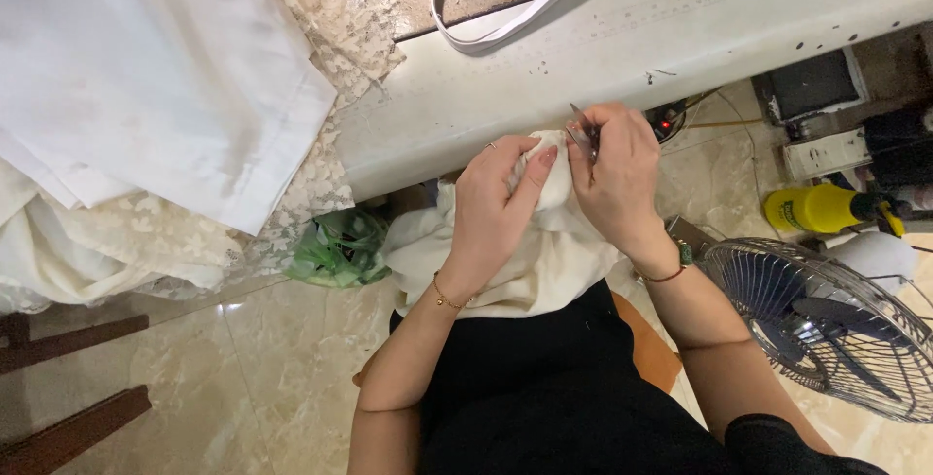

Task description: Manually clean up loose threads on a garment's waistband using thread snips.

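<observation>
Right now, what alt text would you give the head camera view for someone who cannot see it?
Seen from above, a seated person's left hand bunches cream fabric on the lap while the right hand works at it with small metal snips. A white sewing table edge, lace fabric and a floor fan surround them.

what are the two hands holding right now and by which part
Left hand pinches a bunched fold of the cream fabric; right hand grips small metal snips by the handle end.
</observation>
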